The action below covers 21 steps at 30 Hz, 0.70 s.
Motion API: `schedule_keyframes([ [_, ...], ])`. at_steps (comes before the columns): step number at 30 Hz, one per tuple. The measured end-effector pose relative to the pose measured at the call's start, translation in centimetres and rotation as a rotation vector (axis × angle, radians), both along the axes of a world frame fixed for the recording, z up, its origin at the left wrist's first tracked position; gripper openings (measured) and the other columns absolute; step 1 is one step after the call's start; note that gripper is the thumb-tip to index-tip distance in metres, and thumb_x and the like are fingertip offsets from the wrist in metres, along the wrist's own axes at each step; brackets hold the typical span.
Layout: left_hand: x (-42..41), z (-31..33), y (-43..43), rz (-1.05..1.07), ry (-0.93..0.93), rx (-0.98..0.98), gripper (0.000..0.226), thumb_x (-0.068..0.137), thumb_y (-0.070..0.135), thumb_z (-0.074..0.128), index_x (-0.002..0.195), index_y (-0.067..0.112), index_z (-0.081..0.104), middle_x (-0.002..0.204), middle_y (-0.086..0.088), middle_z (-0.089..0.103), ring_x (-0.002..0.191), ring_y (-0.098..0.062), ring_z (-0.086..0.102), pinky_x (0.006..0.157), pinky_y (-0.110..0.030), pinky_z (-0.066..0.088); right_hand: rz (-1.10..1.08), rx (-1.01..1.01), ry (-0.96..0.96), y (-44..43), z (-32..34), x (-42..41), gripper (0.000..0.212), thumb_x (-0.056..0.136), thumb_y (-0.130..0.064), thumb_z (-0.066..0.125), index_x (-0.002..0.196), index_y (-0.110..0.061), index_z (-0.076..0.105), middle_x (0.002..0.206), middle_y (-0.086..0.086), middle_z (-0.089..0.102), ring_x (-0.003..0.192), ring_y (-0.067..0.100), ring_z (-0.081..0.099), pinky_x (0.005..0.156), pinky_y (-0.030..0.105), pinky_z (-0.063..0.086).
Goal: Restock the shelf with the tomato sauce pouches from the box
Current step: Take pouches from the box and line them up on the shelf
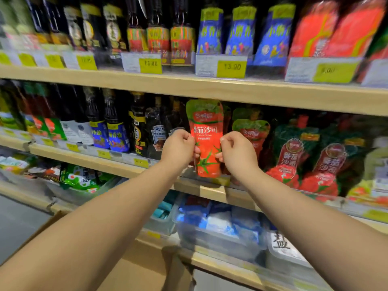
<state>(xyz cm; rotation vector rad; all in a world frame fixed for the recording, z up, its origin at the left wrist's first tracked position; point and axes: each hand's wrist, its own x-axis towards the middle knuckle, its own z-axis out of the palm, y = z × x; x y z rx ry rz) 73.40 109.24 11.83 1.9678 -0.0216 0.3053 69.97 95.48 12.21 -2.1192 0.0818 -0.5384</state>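
Red-and-green flexible tomato sauce pouch (206,139) sits upright at the light wooden shelf (210,192) front edge; left hand (178,147) and right hand (237,153) pinch its side edges, probably to seat it squarely.

Left hand (178,147), right hand (237,153) pinch upright tomato sauce pouch (206,139) at shelf (210,191) edge.

A single wide-angle, head-worn camera faces the shelf (210,90) from close by, looking forward and slightly down along the outstretched arms
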Motion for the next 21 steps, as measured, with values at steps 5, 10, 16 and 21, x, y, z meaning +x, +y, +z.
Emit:
schedule_keyframes([
  [5,1.1,-0.1,-0.7,0.022,-0.030,-0.063,0.023,0.092,0.017,0.041,0.071,0.025,0.046,0.059,0.000,0.063,0.053,-0.012,0.060,0.067,-0.031,0.055,-0.033,0.027,-0.014,0.2,-0.3,1.1,0.019,0.095,-0.025,0.041,0.091,-0.016,0.057,0.084,0.007,0.069,0.069,0.014,0.067,0.074,0.041,0.056],
  [10,2.4,-0.7,-0.9,0.031,-0.060,-0.024,0.016,0.090,0.015,0.040,0.085,0.025,0.051,0.059,0.003,0.064,0.059,-0.012,0.065,0.075,-0.035,0.056,-0.039,0.104,0.003,0.3,-1.0,2.3,0.018,0.094,-0.017,0.040,0.095,-0.021,0.057,0.087,0.001,0.064,0.077,0.016,0.068,0.077,0.044,0.057],
  [16,3.1,-3.2,-0.3,0.001,0.077,0.085,0.017,0.089,0.024,0.043,0.075,0.030,0.050,0.061,0.003,0.068,0.066,-0.016,0.069,0.074,-0.042,0.058,-0.052,0.080,0.131,0.1,-3.6,2.6,0.021,0.094,-0.020,0.042,0.100,-0.016,0.061,0.088,0.000,0.065,0.068,0.010,0.066,0.070,0.038,0.058],
  [21,3.4,-4.3,0.0,-0.002,0.011,0.154,0.017,0.087,0.032,0.049,0.097,0.022,0.058,0.073,0.005,0.068,0.076,-0.018,0.067,0.075,-0.037,0.055,-0.072,-0.007,0.114,0.1,-4.1,2.3,0.027,0.095,-0.026,0.043,0.115,-0.013,0.057,0.105,0.007,0.066,0.090,0.021,0.065,0.077,0.038,0.054],
])
